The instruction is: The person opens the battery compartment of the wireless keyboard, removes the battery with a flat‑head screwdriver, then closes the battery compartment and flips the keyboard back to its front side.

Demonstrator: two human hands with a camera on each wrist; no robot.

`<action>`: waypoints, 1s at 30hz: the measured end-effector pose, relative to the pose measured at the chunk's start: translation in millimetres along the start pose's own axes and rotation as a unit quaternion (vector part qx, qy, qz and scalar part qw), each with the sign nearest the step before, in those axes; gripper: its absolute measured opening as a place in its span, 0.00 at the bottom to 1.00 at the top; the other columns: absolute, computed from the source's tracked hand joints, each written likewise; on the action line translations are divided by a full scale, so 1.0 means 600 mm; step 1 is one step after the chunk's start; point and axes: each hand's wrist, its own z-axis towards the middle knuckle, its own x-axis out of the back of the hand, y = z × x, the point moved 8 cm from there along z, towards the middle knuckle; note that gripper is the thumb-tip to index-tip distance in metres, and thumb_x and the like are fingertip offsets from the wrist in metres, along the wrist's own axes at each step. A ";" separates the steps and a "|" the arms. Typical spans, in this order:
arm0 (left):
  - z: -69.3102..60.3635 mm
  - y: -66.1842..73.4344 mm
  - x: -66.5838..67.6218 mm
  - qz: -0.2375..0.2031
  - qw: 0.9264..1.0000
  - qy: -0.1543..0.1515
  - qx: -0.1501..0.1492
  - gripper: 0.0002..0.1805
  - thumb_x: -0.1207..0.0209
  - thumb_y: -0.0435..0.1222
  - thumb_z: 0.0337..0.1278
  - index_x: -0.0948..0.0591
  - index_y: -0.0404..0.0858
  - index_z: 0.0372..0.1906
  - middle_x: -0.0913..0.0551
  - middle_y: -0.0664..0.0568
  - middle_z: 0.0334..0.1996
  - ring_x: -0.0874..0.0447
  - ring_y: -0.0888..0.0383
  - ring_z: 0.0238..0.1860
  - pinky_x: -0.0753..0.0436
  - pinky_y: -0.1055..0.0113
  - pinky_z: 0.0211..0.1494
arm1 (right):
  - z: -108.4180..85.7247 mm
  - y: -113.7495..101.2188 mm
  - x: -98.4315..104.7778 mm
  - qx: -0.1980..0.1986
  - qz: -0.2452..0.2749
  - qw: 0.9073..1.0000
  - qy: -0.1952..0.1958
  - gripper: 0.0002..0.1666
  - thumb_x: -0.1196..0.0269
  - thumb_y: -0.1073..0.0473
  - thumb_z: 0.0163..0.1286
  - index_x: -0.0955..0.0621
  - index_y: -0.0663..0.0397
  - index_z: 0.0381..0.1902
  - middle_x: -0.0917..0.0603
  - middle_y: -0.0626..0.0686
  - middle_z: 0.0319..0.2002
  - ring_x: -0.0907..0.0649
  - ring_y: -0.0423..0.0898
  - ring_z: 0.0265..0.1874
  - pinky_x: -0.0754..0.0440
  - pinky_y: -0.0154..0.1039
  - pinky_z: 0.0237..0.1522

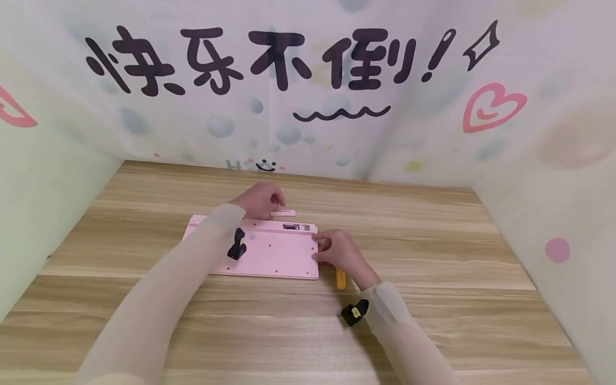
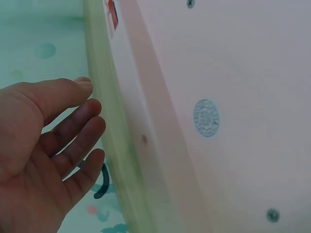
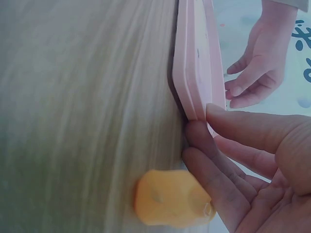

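A pink keyboard (image 1: 269, 251) lies with its screwed underside facing up on the table. Its battery compartment (image 1: 298, 228) is uncovered, with a battery and a small USB receiver showing inside. Behind the keyboard's far edge lies a narrow pink battery cover (image 1: 285, 213). My left hand (image 1: 260, 200) hovers beside that cover, fingers loosely bent; the left wrist view shows nothing between thumb and fingers. At the keyboard's right edge, my right hand (image 1: 340, 250) pinches the side between thumb and fingers, as the right wrist view (image 3: 243, 165) also shows.
An orange-yellow handle-like object (image 1: 340, 278) lies on the table just below my right hand, its far part hidden by the hand. Printed cloth walls (image 1: 337, 144) stand at the back and both sides of the wood-grain table (image 1: 269, 337).
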 end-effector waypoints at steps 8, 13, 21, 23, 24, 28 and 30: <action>-0.026 0.031 0.008 0.011 1.000 -0.017 -0.011 0.08 0.44 0.28 0.57 0.19 0.33 0.41 0.21 0.48 0.35 0.27 0.54 0.37 0.26 0.63 0.44 | 0.002 0.000 0.000 0.003 -0.004 1.000 0.002 0.25 0.30 0.66 0.51 0.20 0.59 0.50 0.19 0.50 0.25 0.21 0.42 0.21 0.22 0.33 0.25; -0.043 0.036 0.007 0.009 0.999 -0.031 -0.030 0.09 0.44 0.28 0.55 0.19 0.31 0.42 0.21 0.48 0.35 0.26 0.53 0.37 0.25 0.63 0.43 | 0.002 -0.001 0.000 0.002 -0.001 1.000 0.003 0.25 0.30 0.66 0.51 0.20 0.59 0.50 0.19 0.50 0.25 0.21 0.42 0.21 0.22 0.33 0.25; -0.070 0.019 0.008 -0.014 0.999 -0.034 0.000 0.10 0.42 0.29 0.54 0.20 0.32 0.42 0.22 0.48 0.35 0.27 0.53 0.38 0.24 0.64 0.41 | 0.001 -0.001 -0.001 0.003 -0.002 1.000 0.002 0.25 0.30 0.66 0.50 0.20 0.59 0.50 0.19 0.50 0.25 0.21 0.42 0.21 0.23 0.33 0.25; -0.076 0.018 0.008 -0.016 0.999 -0.031 -0.004 0.10 0.41 0.29 0.53 0.20 0.31 0.42 0.21 0.47 0.36 0.27 0.52 0.38 0.25 0.63 0.43 | 0.000 -0.001 0.000 0.002 -0.001 1.000 0.003 0.25 0.30 0.67 0.51 0.20 0.59 0.50 0.19 0.50 0.25 0.21 0.42 0.21 0.22 0.33 0.25; -0.078 0.017 0.008 -0.017 0.999 -0.030 -0.004 0.11 0.41 0.29 0.52 0.20 0.31 0.42 0.22 0.47 0.35 0.27 0.52 0.38 0.25 0.63 0.43 | 0.000 -0.001 0.000 0.002 -0.001 1.000 0.003 0.25 0.30 0.67 0.51 0.20 0.59 0.50 0.19 0.50 0.25 0.21 0.42 0.21 0.22 0.33 0.25; -0.084 0.010 0.003 -0.032 0.999 -0.026 0.005 0.12 0.39 0.28 0.50 0.20 0.30 0.42 0.23 0.46 0.35 0.29 0.52 0.38 0.27 0.62 0.43 | -0.002 0.000 0.000 -0.001 0.006 1.000 0.001 0.25 0.31 0.67 0.52 0.21 0.60 0.50 0.19 0.51 0.26 0.21 0.43 0.21 0.21 0.33 0.25; -0.085 0.006 0.001 -0.038 0.999 -0.021 0.012 0.12 0.39 0.27 0.49 0.21 0.30 0.42 0.23 0.46 0.35 0.30 0.52 0.38 0.28 0.62 0.44 | -0.003 -0.001 0.000 -0.002 0.008 1.000 0.000 0.25 0.31 0.67 0.52 0.21 0.60 0.51 0.19 0.51 0.26 0.21 0.43 0.21 0.21 0.33 0.25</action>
